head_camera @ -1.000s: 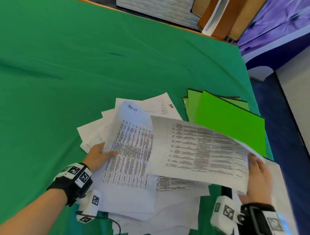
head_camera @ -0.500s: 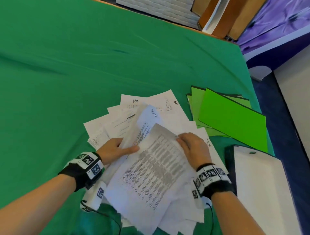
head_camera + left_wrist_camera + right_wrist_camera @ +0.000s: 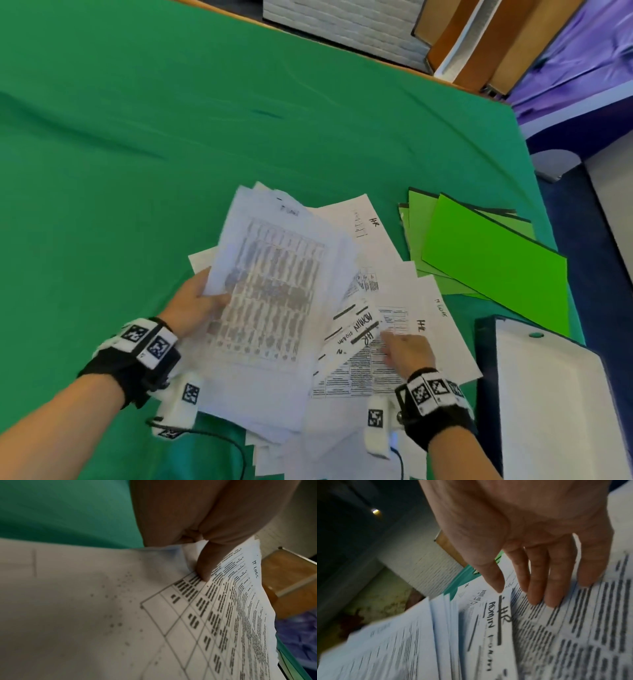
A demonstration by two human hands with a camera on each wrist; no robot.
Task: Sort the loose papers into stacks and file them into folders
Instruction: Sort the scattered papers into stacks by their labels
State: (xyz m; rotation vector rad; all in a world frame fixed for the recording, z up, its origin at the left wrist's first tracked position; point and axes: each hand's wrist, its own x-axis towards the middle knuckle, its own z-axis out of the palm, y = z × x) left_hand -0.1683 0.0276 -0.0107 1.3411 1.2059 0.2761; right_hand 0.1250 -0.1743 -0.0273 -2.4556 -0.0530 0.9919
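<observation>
1. Head view: the loose papers are seen fanned in an untidy heap on the green table, near its front edge; none are yet sorted into stacks.
2. A bundle of printed sheets is held tilted above the heap by the left hand, whose grip is closed on the bundle's left edge. In the left wrist view a fingertip is seen pressed on a table-printed page marked "IT LOGS".
3. The right hand is laid on the heap with its fingers nearly straight, so its grip is wide and nothing is held; the fingertips rest just beside a sheet marked "ADMIN" and "HR".
4. The green folders are lying overlapped just to the right of the papers, all closed, and a white binder is placed near the table's right front corner.
5. A risk is judged from the one-edged hold: the bundle could slide apart and be mixed back into the heap.
6. Sheets overhanging the table's front edge could be dragged off if the heap is pushed by the flat right hand.
</observation>
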